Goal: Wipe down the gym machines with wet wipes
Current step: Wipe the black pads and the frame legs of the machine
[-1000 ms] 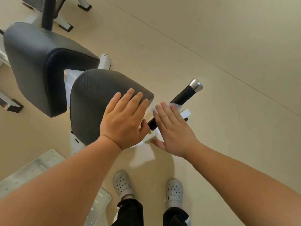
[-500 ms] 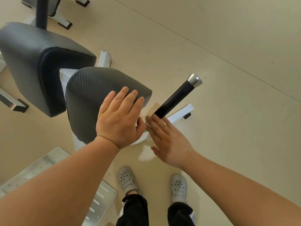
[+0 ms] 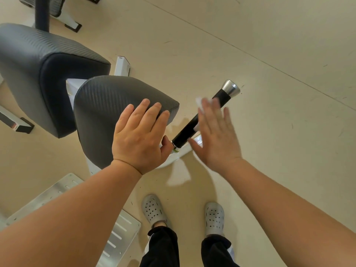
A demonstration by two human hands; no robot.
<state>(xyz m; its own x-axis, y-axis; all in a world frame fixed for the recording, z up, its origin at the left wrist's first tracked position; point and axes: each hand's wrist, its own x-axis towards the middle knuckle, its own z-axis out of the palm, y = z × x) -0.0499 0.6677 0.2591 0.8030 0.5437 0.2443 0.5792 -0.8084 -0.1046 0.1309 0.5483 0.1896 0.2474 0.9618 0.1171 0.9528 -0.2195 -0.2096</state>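
The left hand (image 3: 140, 135) is laid flat, fingers straight and spread narrowly, on the near edge of the grey seat pad (image 3: 107, 105). At its 3 o'clock the black handle (image 3: 187, 132) is seen, slanted toward 1 o'clock and ended by a chrome cap (image 3: 230, 88). The right hand (image 3: 215, 135), blurred, is held wide with straight fingers over the handle; the white wet wipe (image 3: 200, 102) is pressed beneath its fingertips against the grip. A second pad (image 3: 38, 74) is found at 10 o'clock, a metal footplate (image 3: 119, 234) at 7 o'clock.
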